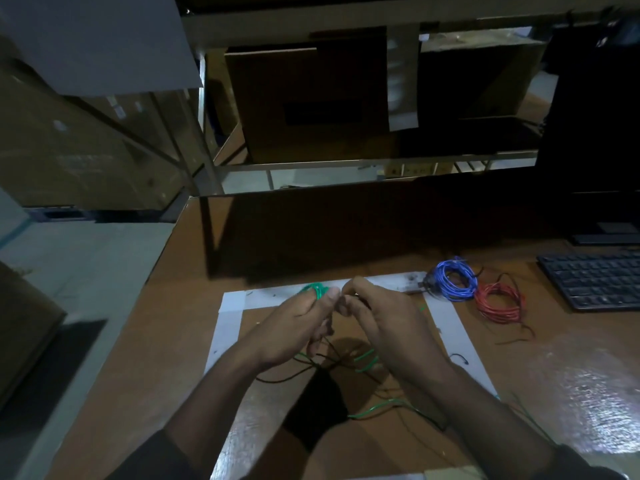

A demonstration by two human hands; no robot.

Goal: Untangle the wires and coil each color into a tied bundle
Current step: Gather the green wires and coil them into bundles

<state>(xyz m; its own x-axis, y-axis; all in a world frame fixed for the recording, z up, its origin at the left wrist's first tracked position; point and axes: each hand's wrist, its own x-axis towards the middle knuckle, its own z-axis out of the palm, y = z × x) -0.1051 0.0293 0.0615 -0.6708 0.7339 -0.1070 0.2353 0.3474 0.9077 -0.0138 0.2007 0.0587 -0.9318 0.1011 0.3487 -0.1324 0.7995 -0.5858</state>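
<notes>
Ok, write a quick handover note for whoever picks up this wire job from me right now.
Left hand: holds green wire looped around its fingers.
Right hand: fingers curled, seemingly pinching the same wire by the left thumb.
Done: blue coil and red coil lie side by side left of the keyboard.
Left: finish and tie green; loose green and black wire remain on the table.
</notes>
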